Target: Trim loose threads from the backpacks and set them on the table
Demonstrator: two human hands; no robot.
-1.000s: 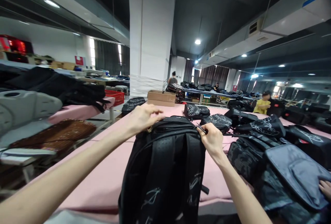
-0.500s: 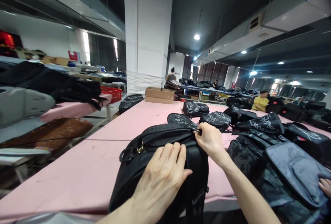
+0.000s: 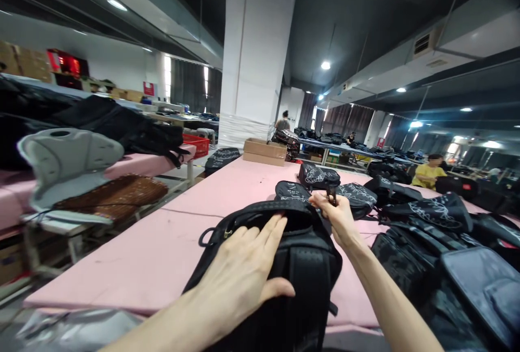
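Since a moment ago, our left hand point(image 3: 244, 273) has flattened, fingers spread, on the black backpack point(image 3: 292, 265) lying on the pink table point(image 3: 134, 265); our right hand point(image 3: 335, 214) pinches its zipper pull point(image 3: 332, 196) just beyond.

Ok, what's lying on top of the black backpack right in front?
The left hand lies flat on the black backpack; the right hand pinches something small at its top edge. Its inside is hidden.

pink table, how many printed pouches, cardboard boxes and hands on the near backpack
printed pouches: 4
cardboard box: 1
hands on the black backpack, left hand and right hand: 2
total: 7
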